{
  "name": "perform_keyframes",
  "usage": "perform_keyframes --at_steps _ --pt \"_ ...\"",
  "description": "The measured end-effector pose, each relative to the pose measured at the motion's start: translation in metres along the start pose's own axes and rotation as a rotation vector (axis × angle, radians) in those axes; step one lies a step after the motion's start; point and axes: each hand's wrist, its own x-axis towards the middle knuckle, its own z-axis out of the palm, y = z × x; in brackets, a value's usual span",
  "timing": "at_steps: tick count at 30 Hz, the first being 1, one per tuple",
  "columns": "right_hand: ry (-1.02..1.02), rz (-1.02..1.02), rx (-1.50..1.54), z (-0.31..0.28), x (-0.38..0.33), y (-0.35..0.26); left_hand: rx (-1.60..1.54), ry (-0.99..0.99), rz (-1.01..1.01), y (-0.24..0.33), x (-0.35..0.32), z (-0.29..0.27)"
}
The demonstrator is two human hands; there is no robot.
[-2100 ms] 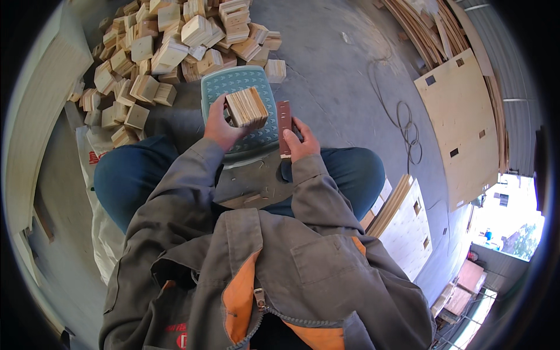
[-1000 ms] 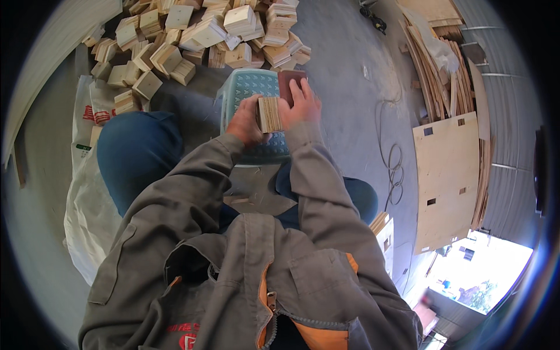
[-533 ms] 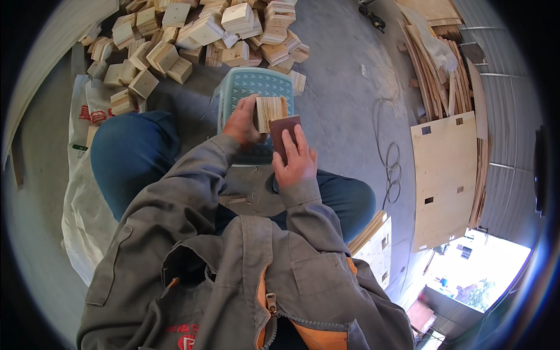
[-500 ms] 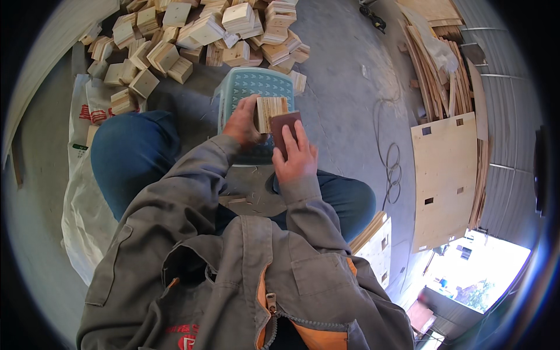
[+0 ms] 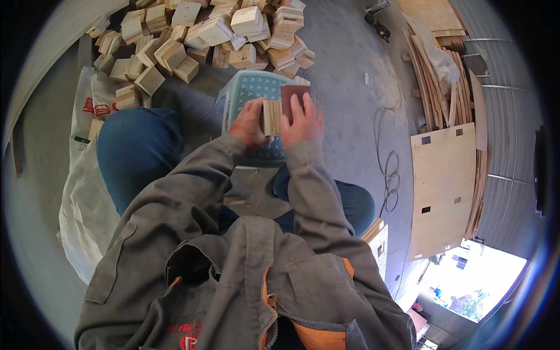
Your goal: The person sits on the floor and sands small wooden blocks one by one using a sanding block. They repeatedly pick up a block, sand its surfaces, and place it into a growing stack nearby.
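Left grip (image 5: 251, 123) closed around plywood block (image 5: 272, 118), right grip (image 5: 302, 121) holding brown pad (image 5: 295, 92) beside block's edge, floor (image 5: 347, 125) spreading rightward

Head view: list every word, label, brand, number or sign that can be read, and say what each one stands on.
I don't copy wording, only where it stands:
White sack: large red characters.
White sack: a small green label, any print too small to read.
Gray jacket: red lettering and emblem, too small to read surely.
Wooden block and reddish-brown pad: no lettering shows.
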Motion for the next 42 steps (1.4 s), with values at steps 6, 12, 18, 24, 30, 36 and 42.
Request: perform_keyframes --at_steps 6,12,18,24,30,36,42 --pt "-0.010 -0.089 0.126 -0.028 -0.111 0.008 0.020 -0.001 -0.003 0.004 0.000 -0.001" --pt "-0.036 -0.082 0.057 -0.041 -0.120 0.008 0.016 -0.001 -0.021 0.006 0.001 0.002" --pt "0.000 -0.093 0.250 -0.032 -0.118 0.029 0.025 0.003 -0.012 0.003 0.000 0.003" --pt "0.042 -0.095 0.273 -0.037 -0.113 0.024 0.030 0.021 0.002 0.000 0.000 0.006" --pt "0.030 -0.100 0.264 -0.048 -0.107 0.022 0.015 0.025 -0.007 0.003 0.002 0.003" --pt "0.050 -0.086 0.276 -0.066 -0.115 0.031 -0.006 0.031 -0.003 0.004 -0.001 0.003" --pt "0.134 -0.236 0.257 -0.042 -0.089 0.015 0.012 0.027 -0.033 0.005 -0.001 0.003"
